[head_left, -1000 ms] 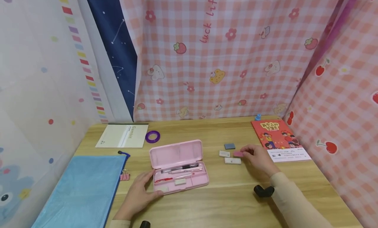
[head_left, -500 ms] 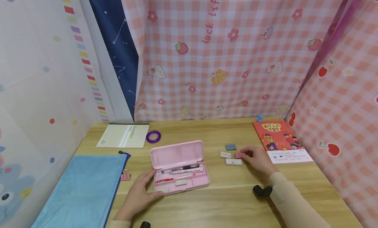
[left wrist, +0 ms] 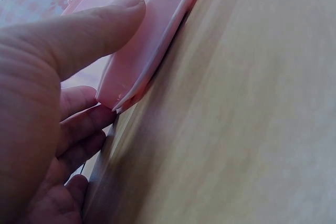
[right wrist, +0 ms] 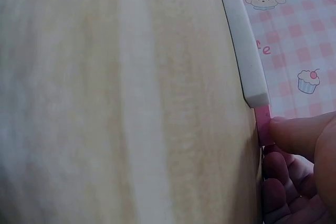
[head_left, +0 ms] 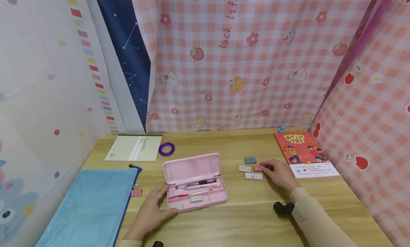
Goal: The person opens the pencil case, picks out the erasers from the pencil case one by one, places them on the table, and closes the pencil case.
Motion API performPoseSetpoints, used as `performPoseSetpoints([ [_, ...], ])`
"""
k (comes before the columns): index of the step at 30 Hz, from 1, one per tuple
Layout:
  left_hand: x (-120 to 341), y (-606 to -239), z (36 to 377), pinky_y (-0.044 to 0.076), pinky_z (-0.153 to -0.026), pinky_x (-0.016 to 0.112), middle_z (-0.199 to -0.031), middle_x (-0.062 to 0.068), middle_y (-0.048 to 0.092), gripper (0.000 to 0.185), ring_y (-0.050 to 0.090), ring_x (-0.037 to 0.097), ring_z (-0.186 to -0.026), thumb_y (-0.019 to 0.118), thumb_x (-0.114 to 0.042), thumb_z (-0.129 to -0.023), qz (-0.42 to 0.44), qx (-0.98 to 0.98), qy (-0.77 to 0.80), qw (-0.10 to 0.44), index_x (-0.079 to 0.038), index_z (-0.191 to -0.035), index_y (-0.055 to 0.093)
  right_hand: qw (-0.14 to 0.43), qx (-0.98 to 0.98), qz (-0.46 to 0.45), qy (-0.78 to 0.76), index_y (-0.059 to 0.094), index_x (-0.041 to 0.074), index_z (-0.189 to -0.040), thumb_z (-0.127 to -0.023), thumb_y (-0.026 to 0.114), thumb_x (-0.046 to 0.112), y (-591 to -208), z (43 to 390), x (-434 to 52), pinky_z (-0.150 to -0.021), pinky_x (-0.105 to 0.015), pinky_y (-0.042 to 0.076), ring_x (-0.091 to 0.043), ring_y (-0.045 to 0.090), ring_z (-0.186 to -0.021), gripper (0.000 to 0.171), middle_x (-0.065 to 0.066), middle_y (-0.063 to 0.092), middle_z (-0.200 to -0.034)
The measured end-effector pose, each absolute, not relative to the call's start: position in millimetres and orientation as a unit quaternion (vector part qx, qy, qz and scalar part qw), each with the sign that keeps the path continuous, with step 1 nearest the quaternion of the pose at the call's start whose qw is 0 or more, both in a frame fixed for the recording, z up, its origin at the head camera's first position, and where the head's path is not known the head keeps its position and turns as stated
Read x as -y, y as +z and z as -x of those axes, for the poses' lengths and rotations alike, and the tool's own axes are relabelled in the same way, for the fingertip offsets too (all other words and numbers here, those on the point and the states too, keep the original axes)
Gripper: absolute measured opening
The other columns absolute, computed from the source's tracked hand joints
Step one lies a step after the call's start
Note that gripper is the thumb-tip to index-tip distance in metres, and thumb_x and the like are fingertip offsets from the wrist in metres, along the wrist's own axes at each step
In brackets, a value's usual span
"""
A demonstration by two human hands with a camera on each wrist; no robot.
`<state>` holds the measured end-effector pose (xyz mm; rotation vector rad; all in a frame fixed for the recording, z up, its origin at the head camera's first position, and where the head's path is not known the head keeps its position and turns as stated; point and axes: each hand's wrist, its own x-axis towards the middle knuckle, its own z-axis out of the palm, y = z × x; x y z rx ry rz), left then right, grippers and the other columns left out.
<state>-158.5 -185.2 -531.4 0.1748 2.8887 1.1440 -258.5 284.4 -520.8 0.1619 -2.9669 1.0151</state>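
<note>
The right hand (head_left: 282, 174) pinches a pink eraser (head_left: 257, 168), its right end hidden by the fingertips; a blue eraser (head_left: 250, 160) and two white erasers (head_left: 253, 176) lie just left of that grip. The left hand (head_left: 153, 210) grips the left end of a pink pencil case (head_left: 192, 167), covering one corner.

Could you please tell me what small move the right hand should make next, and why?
I would probably lift the pink eraser toward the open pencil case: the right hand pinches it, the left hand touches the case, and a white eraser lies inside.
</note>
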Motion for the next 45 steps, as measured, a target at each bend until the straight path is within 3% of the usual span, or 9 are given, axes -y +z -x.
performPoseSetpoints([
  [10,185,-532,158,0.03,-0.109,0.057,-0.144,0.013,0.046,0.098,0.037,0.036,-0.134,0.08,-0.06,-0.065,-0.051,-0.929,0.367,0.021,-0.014,-0.144,0.046,-0.004,0.941,-0.048,0.336,0.067,0.009,-0.12,-0.096,0.06,0.023,-521,255,-286,-0.09,-0.048,0.049,-0.026,0.058,-0.105,0.028,-0.01,0.065,-0.115],
  [16,185,-532,158,0.03,-0.109,0.058,-0.144,0.013,0.045,0.099,0.036,0.036,-0.135,0.078,-0.062,-0.064,-0.051,-0.93,0.364,0.025,-0.014,-0.144,0.045,0.007,0.937,-0.043,0.347,0.064,0.006,-0.123,-0.097,0.058,0.022,-507,243,-280,-0.081,-0.04,0.051,-0.023,0.058,-0.097,0.031,-0.012,0.063,-0.112],
  [21,187,-532,158,0.029,-0.109,0.059,-0.145,0.013,0.045,0.1,0.035,0.037,-0.135,0.078,-0.063,-0.064,-0.053,-0.931,0.36,0.023,-0.015,-0.145,0.044,0.041,0.929,-0.089,0.356,0.068,0.006,-0.115,-0.095,0.063,0.021,-496,232,-253,-0.074,-0.033,0.053,-0.018,0.06,-0.088,0.026,-0.006,0.066,-0.103],
  [27,188,-533,158,0.029,-0.109,0.058,-0.145,0.013,0.044,0.099,0.035,0.036,-0.136,0.078,-0.062,-0.065,-0.06,-0.93,0.362,0.017,-0.014,-0.145,0.044,0.032,0.904,-0.183,0.386,0.069,0.003,-0.111,-0.09,0.067,0.008,-489,219,-202,-0.068,-0.026,0.052,-0.015,0.057,-0.084,0.021,-0.006,0.065,-0.098],
  [37,188,-535,159,0.029,-0.109,0.058,-0.145,0.014,0.044,0.101,0.036,0.037,-0.135,0.078,-0.063,-0.064,-0.064,-0.931,0.36,0.012,-0.013,-0.145,0.044,0.019,0.89,-0.319,0.325,0.072,0.013,-0.106,-0.089,0.07,0.018,-493,188,-118,-0.089,-0.034,0.05,-0.012,0.058,-0.1,0.018,0.005,0.065,-0.106],
  [45,187,-535,160,0.029,-0.109,0.058,-0.145,0.014,0.045,0.1,0.036,0.037,-0.135,0.078,-0.062,-0.064,-0.067,-0.931,0.359,0.011,-0.012,-0.144,0.045,0.024,0.883,-0.373,0.282,0.073,0.014,-0.11,-0.089,0.069,0.023,-504,182,-92,-0.088,-0.029,0.049,-0.009,0.055,-0.099,0.023,0.006,0.064,-0.104],
])
